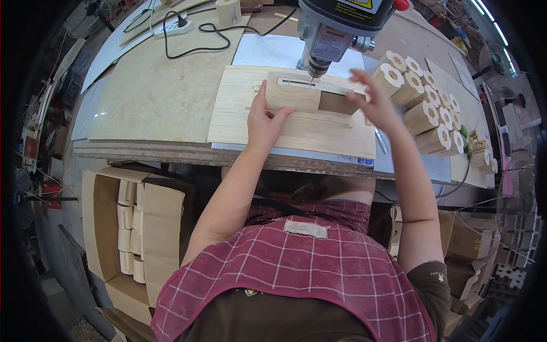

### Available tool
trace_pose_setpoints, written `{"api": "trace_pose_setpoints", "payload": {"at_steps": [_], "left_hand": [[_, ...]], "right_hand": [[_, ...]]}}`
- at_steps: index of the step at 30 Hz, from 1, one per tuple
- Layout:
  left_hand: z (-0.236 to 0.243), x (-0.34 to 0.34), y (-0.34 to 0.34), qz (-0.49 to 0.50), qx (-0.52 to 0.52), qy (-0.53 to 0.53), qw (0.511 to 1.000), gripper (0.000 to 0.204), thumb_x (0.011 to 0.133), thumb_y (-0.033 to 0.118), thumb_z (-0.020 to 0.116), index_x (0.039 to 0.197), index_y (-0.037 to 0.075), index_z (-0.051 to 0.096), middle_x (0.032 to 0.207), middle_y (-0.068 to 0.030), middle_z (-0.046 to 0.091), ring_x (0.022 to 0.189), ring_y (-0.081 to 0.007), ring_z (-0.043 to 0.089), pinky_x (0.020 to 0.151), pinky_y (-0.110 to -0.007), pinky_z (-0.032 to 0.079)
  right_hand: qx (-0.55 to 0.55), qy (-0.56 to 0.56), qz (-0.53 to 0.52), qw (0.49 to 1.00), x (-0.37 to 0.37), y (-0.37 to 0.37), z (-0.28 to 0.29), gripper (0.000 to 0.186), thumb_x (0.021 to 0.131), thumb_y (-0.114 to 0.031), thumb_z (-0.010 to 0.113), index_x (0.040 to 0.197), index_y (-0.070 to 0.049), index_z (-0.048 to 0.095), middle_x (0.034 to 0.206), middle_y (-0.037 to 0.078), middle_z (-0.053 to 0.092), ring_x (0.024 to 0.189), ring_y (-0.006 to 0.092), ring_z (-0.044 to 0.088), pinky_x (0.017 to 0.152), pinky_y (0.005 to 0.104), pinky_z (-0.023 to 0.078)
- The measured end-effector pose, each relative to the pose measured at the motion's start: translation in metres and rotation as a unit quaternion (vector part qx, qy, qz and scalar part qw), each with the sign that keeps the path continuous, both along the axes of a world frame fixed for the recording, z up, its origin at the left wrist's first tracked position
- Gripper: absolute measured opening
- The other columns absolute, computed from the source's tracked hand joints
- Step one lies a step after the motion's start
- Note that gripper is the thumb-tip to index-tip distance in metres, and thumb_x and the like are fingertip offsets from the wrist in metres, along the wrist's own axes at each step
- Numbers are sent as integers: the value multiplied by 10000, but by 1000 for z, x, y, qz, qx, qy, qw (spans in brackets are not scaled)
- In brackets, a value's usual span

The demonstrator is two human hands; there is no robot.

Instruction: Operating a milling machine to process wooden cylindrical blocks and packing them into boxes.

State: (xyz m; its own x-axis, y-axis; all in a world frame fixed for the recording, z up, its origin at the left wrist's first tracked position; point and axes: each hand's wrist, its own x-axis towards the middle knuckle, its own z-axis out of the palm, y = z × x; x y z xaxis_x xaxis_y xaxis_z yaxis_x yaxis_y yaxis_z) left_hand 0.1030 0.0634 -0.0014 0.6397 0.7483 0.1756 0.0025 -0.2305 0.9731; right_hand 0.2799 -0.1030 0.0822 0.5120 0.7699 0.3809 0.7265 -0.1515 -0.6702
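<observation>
A pale wooden block [293,98] lies under the drill press [333,40], on a flat wooden board [228,122]. My left hand [265,121] grips the block's left end, fingers along the far side and thumb on the near face. Along the block's far edge runs a narrow slotted strip [299,84], with the drill chuck [318,68] just above it. My right hand [371,104] is raised beside the right end of the setup, fingers apart and slightly blurred, holding nothing that I can see. A brownish recess [336,103] shows between the block and that hand.
Several pale wooden pieces with scalloped holes [424,102] are stacked at the right. A black cable [219,45] and a white power strip [174,27] lie at the back left. Below the table on the left, a cardboard box [162,214] holds several wooden pieces.
</observation>
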Motion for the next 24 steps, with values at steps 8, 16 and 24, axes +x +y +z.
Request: {"api": "trace_pose_setpoints", "payload": {"at_steps": [8,16,24], "left_hand": [[-1,1,-1,0,17,-25,1000,804,678,150,731,1339,44,286,1082,-108,514,820,-159,534,638,-246,437],[-5,2,2,7,41,-28,999,801,673,166,732,1333,46,296,1086,-104,515,824,-171,527,667,-257,431],[-5,-1,3,7,30,-30,999,795,668,147,734,1328,44,304,1087,-105,518,852,-169,534,672,-256,435]], "right_hand": [[235,-6,-208,950,-13,44,168,443,855,-435,473,752,-11,553,578,37,490,603,128,505,556,264,408],[58,-85,-146,984,10,56,177,341,824,-270,435,725,21,584,603,70,547,586,156,518,554,288,401],[-3,-155,-133,979,-31,6,130,220,851,-215,536,935,-23,602,748,82,601,716,98,541,676,213,418]]}}
